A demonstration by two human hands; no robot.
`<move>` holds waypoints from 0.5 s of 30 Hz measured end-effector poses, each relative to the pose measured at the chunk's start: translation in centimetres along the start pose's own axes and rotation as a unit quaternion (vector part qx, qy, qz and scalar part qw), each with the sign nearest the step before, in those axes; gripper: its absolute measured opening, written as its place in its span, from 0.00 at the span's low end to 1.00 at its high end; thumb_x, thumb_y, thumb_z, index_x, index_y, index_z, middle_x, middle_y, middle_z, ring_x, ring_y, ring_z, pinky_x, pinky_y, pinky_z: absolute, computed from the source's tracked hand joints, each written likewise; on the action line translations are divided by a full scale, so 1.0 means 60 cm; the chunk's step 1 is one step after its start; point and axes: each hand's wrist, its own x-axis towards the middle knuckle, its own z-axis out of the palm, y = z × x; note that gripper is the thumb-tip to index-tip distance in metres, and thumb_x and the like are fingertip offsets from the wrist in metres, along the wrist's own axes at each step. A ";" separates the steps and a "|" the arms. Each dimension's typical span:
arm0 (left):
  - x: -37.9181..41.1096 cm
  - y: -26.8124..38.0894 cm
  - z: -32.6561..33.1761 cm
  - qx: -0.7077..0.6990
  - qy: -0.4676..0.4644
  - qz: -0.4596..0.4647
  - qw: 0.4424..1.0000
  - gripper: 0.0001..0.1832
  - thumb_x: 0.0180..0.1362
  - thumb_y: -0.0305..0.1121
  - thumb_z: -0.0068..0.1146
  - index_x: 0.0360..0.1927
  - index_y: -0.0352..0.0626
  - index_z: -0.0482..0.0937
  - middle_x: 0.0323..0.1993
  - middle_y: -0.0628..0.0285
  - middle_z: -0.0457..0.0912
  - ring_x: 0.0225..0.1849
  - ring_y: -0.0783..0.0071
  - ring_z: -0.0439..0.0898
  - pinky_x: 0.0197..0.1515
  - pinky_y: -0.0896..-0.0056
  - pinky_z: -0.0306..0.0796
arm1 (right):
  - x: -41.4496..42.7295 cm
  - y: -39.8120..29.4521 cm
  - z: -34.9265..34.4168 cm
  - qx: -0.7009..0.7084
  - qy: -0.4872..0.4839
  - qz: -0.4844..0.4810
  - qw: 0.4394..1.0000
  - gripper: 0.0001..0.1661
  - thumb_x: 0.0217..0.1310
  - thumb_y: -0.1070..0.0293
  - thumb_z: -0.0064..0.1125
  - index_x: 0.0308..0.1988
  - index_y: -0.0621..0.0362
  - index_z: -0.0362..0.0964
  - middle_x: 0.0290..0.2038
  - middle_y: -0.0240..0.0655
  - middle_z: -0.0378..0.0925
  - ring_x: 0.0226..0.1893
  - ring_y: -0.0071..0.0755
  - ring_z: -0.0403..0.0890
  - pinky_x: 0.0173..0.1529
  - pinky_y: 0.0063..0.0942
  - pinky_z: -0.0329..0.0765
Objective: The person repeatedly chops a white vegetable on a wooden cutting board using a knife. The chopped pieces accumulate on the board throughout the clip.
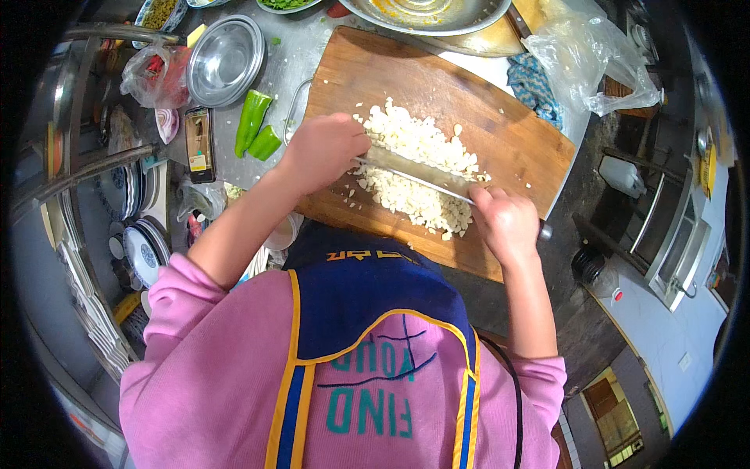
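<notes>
A cleaver (419, 170) lies across a heap of chopped garlic (404, 132) on a wooden cutting board (492, 111). Its blade spans between my two hands. My left hand (325, 151) has its fingers closed at the blade's far left end. At the other end, my right hand (505, 220) grips the cleaver near its handle, whose dark butt shows beyond my palm. Chopped pieces lie on both sides of the blade, with a few scattered bits around them. Part of the blade's ends is hidden under my fingers.
Two green pepper pieces (253, 123), stacked steel bowls (227, 60), a phone (200, 143) and a cut onion (167, 125) lie left of the board. Beyond the board stands a large metal pan (428, 26). A patterned cloth (533, 88) and a clear plastic bag (586, 58) lie at the upper right.
</notes>
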 end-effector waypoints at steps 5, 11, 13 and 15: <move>0.007 -0.014 0.019 0.005 0.008 0.021 1.000 0.04 0.42 0.32 0.57 0.23 0.49 0.74 0.26 0.68 0.74 0.36 0.67 0.76 0.33 0.66 0.72 | -0.005 0.005 0.024 0.003 -0.017 -0.005 1.000 0.05 0.48 0.69 0.56 0.31 0.50 0.72 0.21 0.34 0.73 0.23 0.40 0.78 0.27 0.36 0.75; -0.010 0.001 0.026 0.021 -0.041 0.001 0.999 0.04 0.42 0.33 0.56 0.23 0.49 0.74 0.26 0.67 0.74 0.36 0.67 0.76 0.33 0.64 0.73 | -0.011 0.003 0.032 0.013 -0.004 -0.019 1.000 0.02 0.46 0.70 0.53 0.26 0.52 0.68 0.20 0.34 0.71 0.22 0.38 0.78 0.25 0.35 0.75; -0.012 0.001 0.020 0.010 -0.027 0.012 1.000 0.06 0.41 0.32 0.57 0.24 0.48 0.73 0.25 0.65 0.73 0.34 0.64 0.75 0.32 0.63 0.71 | -0.016 -0.002 0.023 0.009 -0.007 -0.021 1.000 0.03 0.45 0.69 0.54 0.27 0.52 0.68 0.20 0.34 0.71 0.22 0.38 0.78 0.25 0.35 0.75; -0.018 0.007 -0.003 0.009 -0.026 0.015 1.000 0.06 0.41 0.32 0.57 0.24 0.47 0.72 0.25 0.64 0.73 0.33 0.62 0.75 0.31 0.63 0.70 | -0.027 -0.015 -0.006 -0.003 -0.007 -0.021 1.000 0.04 0.45 0.69 0.54 0.28 0.52 0.68 0.20 0.34 0.71 0.23 0.38 0.78 0.25 0.35 0.75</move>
